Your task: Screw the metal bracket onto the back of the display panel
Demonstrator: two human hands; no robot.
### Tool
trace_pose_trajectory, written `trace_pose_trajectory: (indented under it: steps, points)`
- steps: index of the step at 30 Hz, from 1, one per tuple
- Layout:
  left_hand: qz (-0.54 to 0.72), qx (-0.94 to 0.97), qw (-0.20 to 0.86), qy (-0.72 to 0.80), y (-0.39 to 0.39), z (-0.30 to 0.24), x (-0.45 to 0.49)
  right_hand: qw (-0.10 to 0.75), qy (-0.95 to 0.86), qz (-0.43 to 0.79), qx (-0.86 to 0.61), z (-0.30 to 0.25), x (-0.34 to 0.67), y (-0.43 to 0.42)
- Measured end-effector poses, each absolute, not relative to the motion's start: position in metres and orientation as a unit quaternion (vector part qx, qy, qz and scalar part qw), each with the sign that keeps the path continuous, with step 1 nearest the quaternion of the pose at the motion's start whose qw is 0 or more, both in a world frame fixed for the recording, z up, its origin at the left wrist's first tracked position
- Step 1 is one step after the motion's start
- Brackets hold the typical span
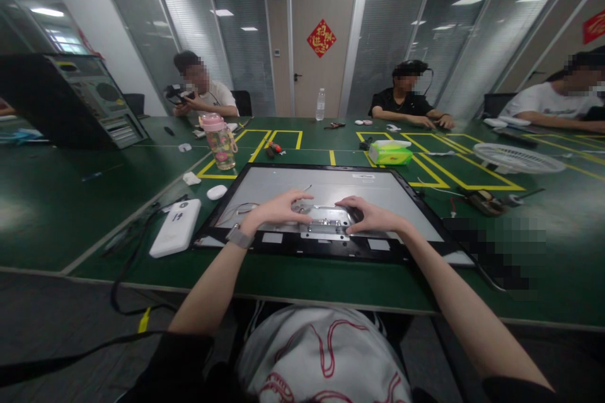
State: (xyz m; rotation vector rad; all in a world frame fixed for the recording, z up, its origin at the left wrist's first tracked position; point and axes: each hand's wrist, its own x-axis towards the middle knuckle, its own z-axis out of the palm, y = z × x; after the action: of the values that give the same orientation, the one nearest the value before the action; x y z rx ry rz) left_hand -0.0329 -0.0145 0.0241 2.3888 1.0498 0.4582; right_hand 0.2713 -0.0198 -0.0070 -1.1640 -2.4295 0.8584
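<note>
A flat monitor panel (378, 189) lies face down on the green table (70, 201), its grey metal back up inside a black frame. A small metal bracket (326, 219) sits near its front edge. My left hand (278, 208) rests on the panel left of the bracket, fingers curled with their tips on the metal. My right hand (371, 214) lies at the bracket's right end, fingers bent and pinched onto it. A watch (239, 237) is on my left wrist. Thin wires (236, 209) run across the panel beside my left hand.
A white power bank (176, 227) with a black cable and a white mouse (216, 191) lie left of the panel. A pink-lidded bottle (220, 141), a green tissue box (390, 152), a white fan (517, 157) and a computer case (70, 101) stand around. Three people sit across the table.
</note>
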Motion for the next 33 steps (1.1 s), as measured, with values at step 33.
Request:
trace_pose_trajectory:
  steps: [33]
  points:
    - [0.182,0.860,0.299,0.370,-0.008,0.011,-0.028,0.218,-0.829,0.261,-0.443,-0.014,0.273,-0.014]
